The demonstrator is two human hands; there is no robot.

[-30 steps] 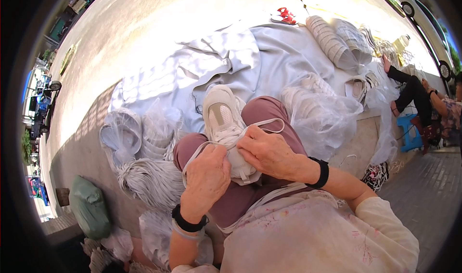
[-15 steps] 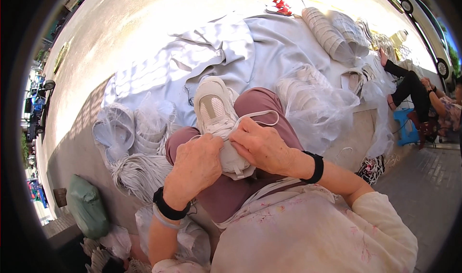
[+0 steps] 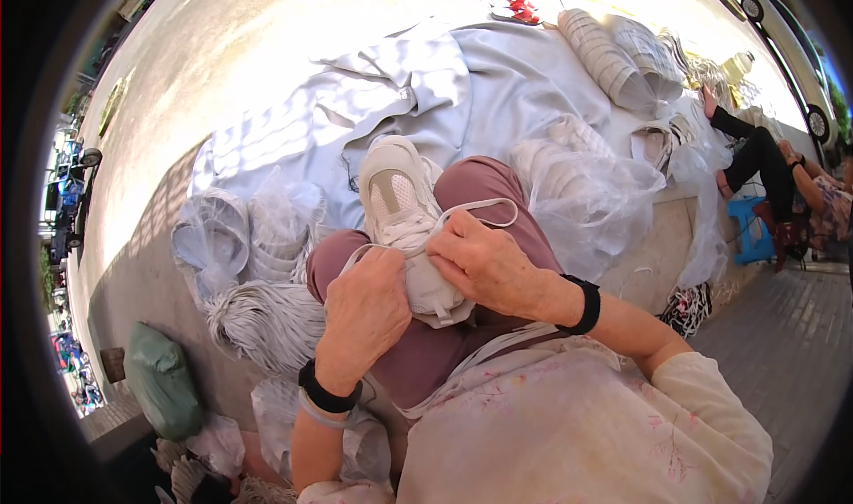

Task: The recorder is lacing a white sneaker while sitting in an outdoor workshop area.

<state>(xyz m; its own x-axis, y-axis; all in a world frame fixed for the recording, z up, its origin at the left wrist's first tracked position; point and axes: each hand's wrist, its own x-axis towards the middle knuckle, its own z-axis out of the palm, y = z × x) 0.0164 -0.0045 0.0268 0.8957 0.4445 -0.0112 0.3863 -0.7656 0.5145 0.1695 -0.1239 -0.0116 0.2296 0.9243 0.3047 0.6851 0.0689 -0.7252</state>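
Observation:
A cream-and-beige sneaker [image 3: 391,184] with a mesh toe rests across my lap, its toe pointing away from me. My left hand [image 3: 366,307] is closed at the lacing on the left, fingertips pinched on a shoelace that curves up beside the knuckles. On the other side, my right hand [image 3: 496,266] pinches the same pale shoelace [image 3: 498,204], and a loop of it stands out above the fingers. The fingertips of both hands are close together over the upper eyelets. Between them, the padded tongue [image 3: 431,289] shows toward me. The exact grip under the fingers is hidden.
A bundle of grey-white laces [image 3: 267,325] lies left, near plastic-bagged shoe parts [image 3: 211,242]. More bagged parts [image 3: 577,184] sit right; stacked rolls [image 3: 604,55] stand beyond a pale sheet [image 3: 506,78]. A green sack [image 3: 163,381] is lower left. Another person [image 3: 764,162] sits far right.
My left hand and wrist have shifted slightly right and up, and a lace curve shows more clearly beside it. The right hand and sneaker are almost unchanged.

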